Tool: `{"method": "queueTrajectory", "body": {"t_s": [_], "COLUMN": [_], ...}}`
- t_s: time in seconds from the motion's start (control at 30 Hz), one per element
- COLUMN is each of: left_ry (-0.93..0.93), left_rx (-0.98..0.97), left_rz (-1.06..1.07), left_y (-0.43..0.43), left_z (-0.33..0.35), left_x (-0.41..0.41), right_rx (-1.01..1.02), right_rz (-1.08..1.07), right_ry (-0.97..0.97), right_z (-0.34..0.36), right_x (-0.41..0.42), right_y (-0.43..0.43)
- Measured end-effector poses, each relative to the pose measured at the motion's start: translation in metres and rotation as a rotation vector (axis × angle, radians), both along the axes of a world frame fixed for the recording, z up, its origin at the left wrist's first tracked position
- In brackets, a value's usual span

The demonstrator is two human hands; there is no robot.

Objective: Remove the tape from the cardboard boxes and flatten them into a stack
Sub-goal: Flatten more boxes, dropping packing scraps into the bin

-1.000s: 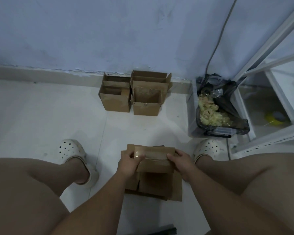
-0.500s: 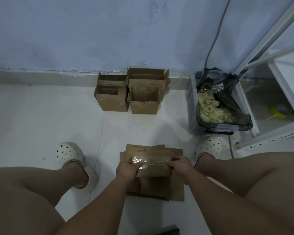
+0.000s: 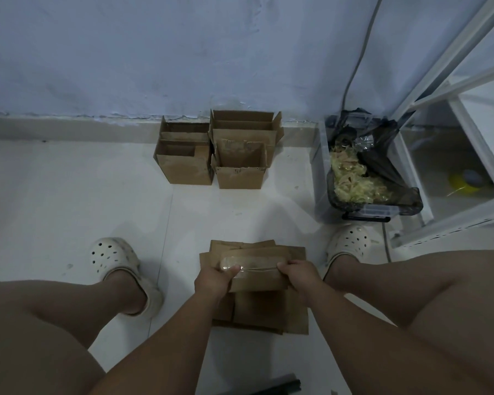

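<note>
Dim, bluish light; soft focus, wide-angle edge distortion.

1. No text, label, brand or number is readable anywhere in my view.
2. The cardboard box (image 3: 257, 282) I'm holding has plain brown faces. The tape strip (image 3: 251, 259) on it is clear, with no print.
3. The flattened stack (image 3: 268, 312) under it is plain brown too.
4. The open boxes (image 3: 240, 175) by the wall show only scuffs and torn patches, nothing legible.
</note>
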State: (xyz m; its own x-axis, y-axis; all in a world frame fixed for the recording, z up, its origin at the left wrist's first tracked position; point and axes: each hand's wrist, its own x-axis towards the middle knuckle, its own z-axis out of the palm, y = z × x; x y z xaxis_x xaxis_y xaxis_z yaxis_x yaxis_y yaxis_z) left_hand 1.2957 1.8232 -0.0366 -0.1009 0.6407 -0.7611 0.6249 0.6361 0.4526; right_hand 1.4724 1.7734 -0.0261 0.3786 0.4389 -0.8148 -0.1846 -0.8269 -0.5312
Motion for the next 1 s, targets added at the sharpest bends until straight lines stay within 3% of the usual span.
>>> {"method": "queueTrajectory", "body": {"t_s": [0.17,0.3,0.4,0.53,0.8,1.0], "left_ry": [0.114,0.144,0.043,-0.147,-0.137,-0.132], "left_rx": [0.025,0.028,-0.044,-0.162,-0.116,-0.119], "left_rz": [-0.083,-0.125,-0.133,0.008,0.093,0.092], "left_y": [0.003,0.003,0.004,0.001,0.001,0.002], "left_z": [0.002,0.002,-0.002,-0.007,-0.008,-0.007], "left_x": [0.001,0.002,-0.001,-0.011,-0.008,-0.004], "right_rx": [-0.01,0.002,-0.016,-0.023,-0.03,-0.039], "right_rz": [-0.101,-0.091,-0.054,-0.028,-0.076,-0.084], "right_ry": [0.12,0.018,0.001,0.024,0.111,0.018], "right_z": [-0.001,-0.01,-0.009,-0.008,-0.004,-0.01], "right_x": [0.0,0.001,0.004,0.005,0.003,-0.002], "right_y": [-0.005,-0.006,-0.006,-0.006,-0.004,0.001]}}
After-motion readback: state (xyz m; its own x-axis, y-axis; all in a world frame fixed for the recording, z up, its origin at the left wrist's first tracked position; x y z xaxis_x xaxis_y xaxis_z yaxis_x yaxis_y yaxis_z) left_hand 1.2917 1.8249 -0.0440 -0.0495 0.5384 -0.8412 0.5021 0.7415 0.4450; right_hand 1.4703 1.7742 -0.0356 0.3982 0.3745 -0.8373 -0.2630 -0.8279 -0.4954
